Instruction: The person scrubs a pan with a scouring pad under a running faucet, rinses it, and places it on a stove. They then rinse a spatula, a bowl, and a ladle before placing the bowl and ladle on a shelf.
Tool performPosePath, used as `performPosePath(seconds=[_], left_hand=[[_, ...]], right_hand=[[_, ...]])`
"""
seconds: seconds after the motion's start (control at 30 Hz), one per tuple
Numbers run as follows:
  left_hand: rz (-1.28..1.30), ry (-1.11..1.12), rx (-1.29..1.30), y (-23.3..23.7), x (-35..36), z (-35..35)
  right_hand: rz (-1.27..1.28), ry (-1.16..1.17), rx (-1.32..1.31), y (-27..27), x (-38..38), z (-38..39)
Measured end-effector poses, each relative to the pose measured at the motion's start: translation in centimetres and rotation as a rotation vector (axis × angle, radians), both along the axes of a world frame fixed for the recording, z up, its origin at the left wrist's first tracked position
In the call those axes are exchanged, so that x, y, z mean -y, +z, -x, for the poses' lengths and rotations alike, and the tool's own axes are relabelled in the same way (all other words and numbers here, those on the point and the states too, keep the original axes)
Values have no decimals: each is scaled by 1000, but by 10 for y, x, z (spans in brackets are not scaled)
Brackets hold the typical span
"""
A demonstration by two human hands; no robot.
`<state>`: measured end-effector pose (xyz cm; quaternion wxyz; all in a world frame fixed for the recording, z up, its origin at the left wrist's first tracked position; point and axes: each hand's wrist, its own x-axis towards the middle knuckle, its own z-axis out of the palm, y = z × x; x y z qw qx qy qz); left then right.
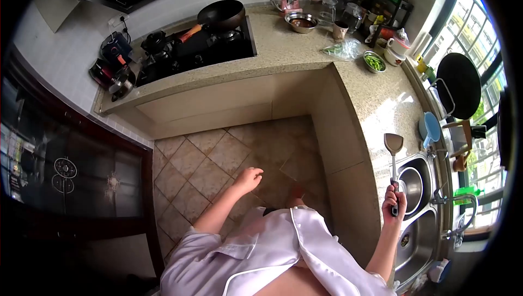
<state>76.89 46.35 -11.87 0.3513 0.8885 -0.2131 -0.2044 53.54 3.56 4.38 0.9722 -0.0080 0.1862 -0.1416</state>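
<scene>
In my right hand (pixel 393 202) is the black handle of a metal spatula (pixel 393 144); its flat blade points away from me, beside the sink edge. My left hand (pixel 249 179) hangs over the tiled floor with its fingers curled together, and whatever they might hold is hidden or too small to name. Close to my right hand, a round metal basin (pixel 411 188) sits in the upper sink bowl. A black frying pan (pixel 222 15) with a wooden-coloured handle rests on the gas stove (pixel 188 56).
The L-shaped counter (pixel 305 48) holds a bowl of green vegetables (pixel 374 62), a plastic bag (pixel 344 50), and a metal bowl (pixel 300 22). A blue ladle (pixel 430 127) lies near the window. Dark glass doors (pixel 81 181) stand at the left.
</scene>
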Motion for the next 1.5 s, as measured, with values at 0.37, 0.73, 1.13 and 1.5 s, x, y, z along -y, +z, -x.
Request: performPosePath(seconds=[0.37,0.73,1.13,1.5], left_hand=[[107,346,-161,-21,-79,-103],[215,635,-24,59,-115,-277],[924,937,-193,149,-156,-502],[920,852,-102,161,-170,-582]], right_hand=[[675,536,-4,30,-33,-356],[1980,604,208,95,-133,-696],[3122,696,-18,79,-233,-888],[3016,673,-218,60,-218,-883]])
